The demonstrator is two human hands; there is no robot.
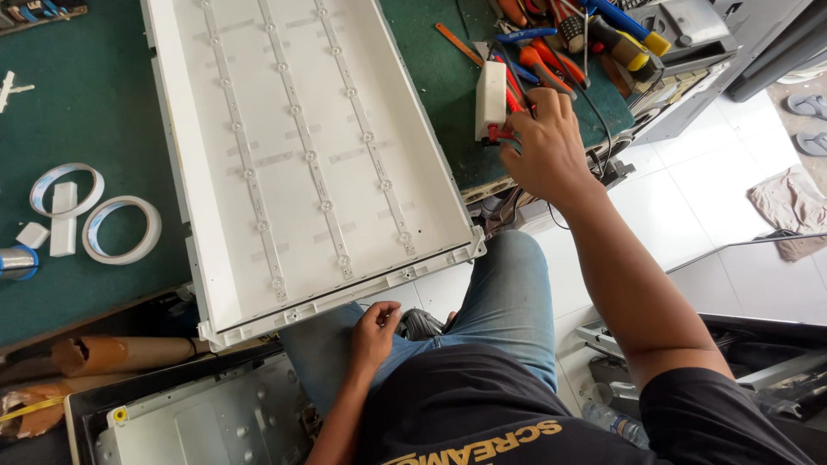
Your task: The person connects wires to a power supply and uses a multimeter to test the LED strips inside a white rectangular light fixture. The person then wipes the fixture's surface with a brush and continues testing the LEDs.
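Observation:
A large white backlight panel point(211, 207) with three long LED strips point(303, 142) lies on the green table mat point(95, 120). Its near corner overhangs my lap. My right hand point(544, 151) reaches to the table's right edge, its fingers closed around a red-handled tool point(500, 133) beside a small white box point(491, 96). My left hand point(374, 332) rests on my thigh just below the panel's near edge. Its fingers are curled, and nothing shows in them. A small dark object point(424, 322) lies on my lap next to it.
A heap of screwdrivers and pliers point(551, 52) sits behind the white box. Two tape rolls point(121, 229) lie left of the panel. A cardboard tube point(129, 351) and a grey metal cover point(207, 422) sit low on the left. A cloth point(788, 207) lies on the tiled floor.

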